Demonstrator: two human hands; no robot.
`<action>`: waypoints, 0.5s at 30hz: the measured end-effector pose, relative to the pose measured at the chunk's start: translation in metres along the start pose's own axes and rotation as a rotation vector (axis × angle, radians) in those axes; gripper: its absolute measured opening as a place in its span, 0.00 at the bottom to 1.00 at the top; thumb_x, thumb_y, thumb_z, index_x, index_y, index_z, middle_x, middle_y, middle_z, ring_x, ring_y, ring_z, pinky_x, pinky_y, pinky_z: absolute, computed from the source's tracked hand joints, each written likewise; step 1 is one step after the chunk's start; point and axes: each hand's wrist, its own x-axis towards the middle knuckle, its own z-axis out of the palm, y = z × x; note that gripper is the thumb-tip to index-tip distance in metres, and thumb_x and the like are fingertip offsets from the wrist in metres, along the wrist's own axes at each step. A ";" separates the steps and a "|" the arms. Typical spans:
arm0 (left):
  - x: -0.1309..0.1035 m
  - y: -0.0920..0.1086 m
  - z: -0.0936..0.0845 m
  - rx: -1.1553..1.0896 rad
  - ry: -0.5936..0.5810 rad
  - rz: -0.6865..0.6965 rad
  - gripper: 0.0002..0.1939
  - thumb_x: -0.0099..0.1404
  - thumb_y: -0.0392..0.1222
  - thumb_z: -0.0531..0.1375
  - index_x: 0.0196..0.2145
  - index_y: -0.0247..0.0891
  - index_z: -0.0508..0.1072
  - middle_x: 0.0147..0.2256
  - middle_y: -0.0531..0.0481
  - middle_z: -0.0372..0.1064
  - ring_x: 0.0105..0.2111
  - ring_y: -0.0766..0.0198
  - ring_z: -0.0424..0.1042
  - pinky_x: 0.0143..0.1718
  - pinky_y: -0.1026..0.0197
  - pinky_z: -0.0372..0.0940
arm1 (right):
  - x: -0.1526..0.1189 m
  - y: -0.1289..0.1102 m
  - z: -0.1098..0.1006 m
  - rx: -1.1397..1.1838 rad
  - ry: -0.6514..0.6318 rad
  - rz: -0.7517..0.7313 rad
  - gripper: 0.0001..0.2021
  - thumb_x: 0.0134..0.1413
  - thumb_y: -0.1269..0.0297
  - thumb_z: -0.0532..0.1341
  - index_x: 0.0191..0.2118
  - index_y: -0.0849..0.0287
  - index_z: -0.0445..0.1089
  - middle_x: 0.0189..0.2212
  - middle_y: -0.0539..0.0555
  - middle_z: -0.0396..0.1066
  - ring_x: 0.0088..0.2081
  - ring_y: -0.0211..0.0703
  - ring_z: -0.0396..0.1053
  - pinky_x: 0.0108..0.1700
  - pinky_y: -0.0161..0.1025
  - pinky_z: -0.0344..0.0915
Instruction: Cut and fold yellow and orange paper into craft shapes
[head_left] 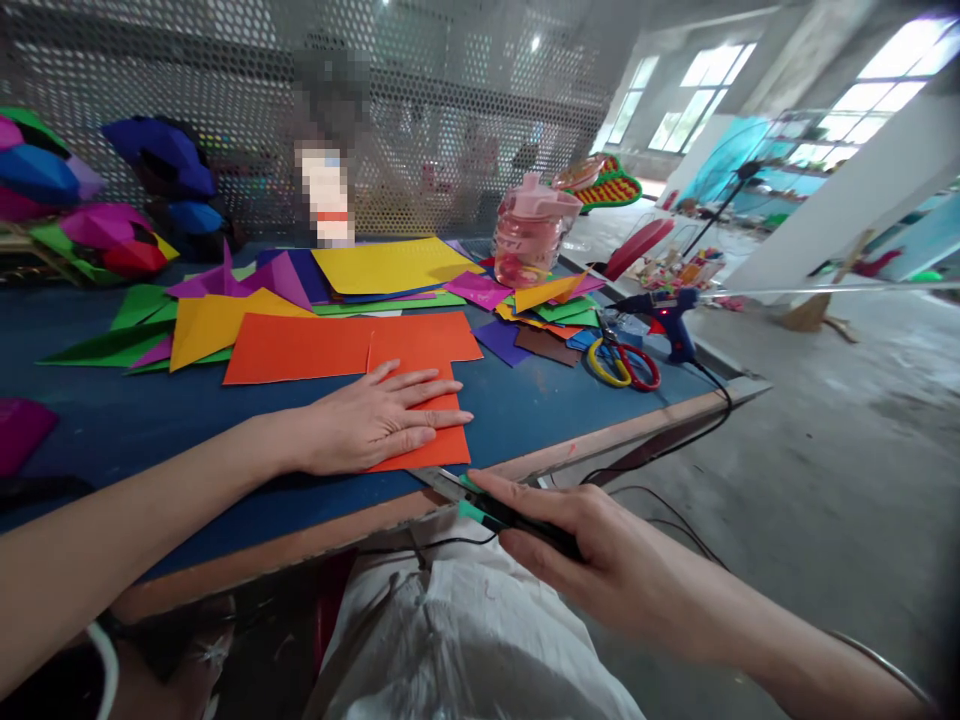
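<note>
On the blue tabletop point(540, 420) lies an orange sheet point(300, 345) with a notched right side and a short slit near its middle. My left hand point(375, 415) rests flat on its lower part, fingers spread, pointing right. Fingers of my right hand point(577, 530) are wrapped round a black and green utility knife point(517, 515) at the table's front edge. Its blade points left, close to the sheet's bottom edge; whether it touches the paper I cannot tell.
Behind the sheet are yellow paper point(397, 265), other coloured pieces and a pink bottle point(529, 235). Scissors point(622, 365) and a glue gun point(671, 315) with a trailing cable lie at the right. Faceted paper shapes point(112, 235) stand at the left, before a perforated metal screen point(450, 110).
</note>
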 end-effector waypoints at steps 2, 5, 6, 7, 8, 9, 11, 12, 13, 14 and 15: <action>0.000 0.000 0.000 0.004 0.001 0.003 0.24 0.80 0.58 0.40 0.71 0.66 0.52 0.75 0.62 0.36 0.75 0.51 0.38 0.71 0.35 0.32 | 0.000 -0.002 0.001 -0.009 0.001 0.014 0.26 0.72 0.62 0.55 0.72 0.43 0.57 0.58 0.47 0.75 0.43 0.39 0.77 0.48 0.33 0.71; 0.001 0.000 0.000 0.011 0.004 0.006 0.24 0.81 0.57 0.40 0.71 0.67 0.51 0.75 0.62 0.36 0.75 0.51 0.37 0.71 0.34 0.31 | 0.000 -0.002 0.002 -0.002 0.006 0.009 0.26 0.72 0.62 0.54 0.71 0.41 0.58 0.57 0.45 0.75 0.41 0.37 0.76 0.46 0.32 0.70; 0.002 0.000 -0.001 0.007 0.002 0.004 0.24 0.81 0.57 0.40 0.71 0.67 0.51 0.75 0.62 0.36 0.75 0.51 0.37 0.71 0.34 0.31 | 0.001 -0.002 0.003 0.004 0.003 0.001 0.25 0.72 0.61 0.54 0.71 0.41 0.57 0.55 0.44 0.76 0.41 0.37 0.76 0.47 0.32 0.70; 0.002 0.000 -0.001 0.002 -0.003 0.002 0.24 0.81 0.57 0.40 0.71 0.67 0.51 0.75 0.63 0.35 0.75 0.51 0.37 0.71 0.34 0.31 | 0.001 -0.002 0.003 0.008 0.001 -0.005 0.26 0.72 0.62 0.54 0.71 0.41 0.57 0.54 0.44 0.77 0.41 0.37 0.76 0.48 0.32 0.70; 0.002 0.000 -0.002 -0.003 -0.010 -0.002 0.24 0.81 0.57 0.40 0.71 0.67 0.51 0.75 0.63 0.35 0.75 0.51 0.37 0.71 0.34 0.31 | 0.002 -0.002 0.003 0.008 0.000 -0.006 0.26 0.72 0.62 0.54 0.72 0.41 0.57 0.53 0.44 0.77 0.41 0.37 0.76 0.49 0.32 0.70; 0.002 0.000 -0.003 -0.007 -0.019 -0.005 0.24 0.80 0.58 0.40 0.71 0.67 0.51 0.75 0.63 0.35 0.75 0.52 0.36 0.71 0.34 0.32 | 0.002 -0.001 0.004 0.004 -0.001 -0.003 0.26 0.72 0.62 0.54 0.72 0.42 0.57 0.54 0.44 0.77 0.42 0.37 0.76 0.51 0.33 0.69; 0.002 0.001 -0.004 -0.011 -0.033 -0.006 0.24 0.80 0.58 0.40 0.71 0.67 0.50 0.75 0.62 0.34 0.75 0.52 0.36 0.71 0.34 0.32 | 0.003 -0.001 0.003 -0.005 -0.001 0.010 0.25 0.72 0.62 0.54 0.71 0.43 0.58 0.55 0.46 0.76 0.44 0.39 0.76 0.52 0.34 0.69; 0.001 0.001 -0.004 -0.011 -0.034 -0.004 0.25 0.80 0.58 0.40 0.71 0.67 0.51 0.75 0.62 0.34 0.75 0.51 0.36 0.71 0.34 0.32 | 0.004 -0.001 0.003 -0.008 -0.003 0.014 0.25 0.72 0.61 0.54 0.71 0.44 0.58 0.56 0.47 0.76 0.45 0.39 0.76 0.52 0.34 0.69; 0.001 0.001 -0.004 -0.013 -0.032 0.000 0.25 0.80 0.58 0.40 0.71 0.66 0.51 0.75 0.61 0.35 0.75 0.51 0.36 0.71 0.34 0.31 | 0.005 -0.001 0.003 -0.008 -0.006 0.012 0.25 0.72 0.61 0.54 0.71 0.46 0.59 0.55 0.47 0.76 0.44 0.40 0.76 0.51 0.34 0.69; 0.000 0.001 -0.004 -0.017 -0.026 0.003 0.25 0.80 0.58 0.41 0.71 0.66 0.51 0.75 0.61 0.35 0.75 0.50 0.37 0.71 0.34 0.31 | 0.006 -0.002 0.004 -0.006 -0.011 0.008 0.25 0.72 0.61 0.54 0.71 0.47 0.59 0.54 0.48 0.77 0.43 0.40 0.76 0.50 0.34 0.70; 0.000 0.001 -0.004 -0.024 -0.021 0.005 0.24 0.80 0.58 0.41 0.71 0.66 0.52 0.75 0.60 0.36 0.75 0.49 0.37 0.71 0.33 0.31 | 0.007 -0.002 0.004 -0.003 -0.017 0.003 0.25 0.72 0.61 0.54 0.72 0.48 0.59 0.52 0.48 0.78 0.41 0.39 0.75 0.49 0.34 0.70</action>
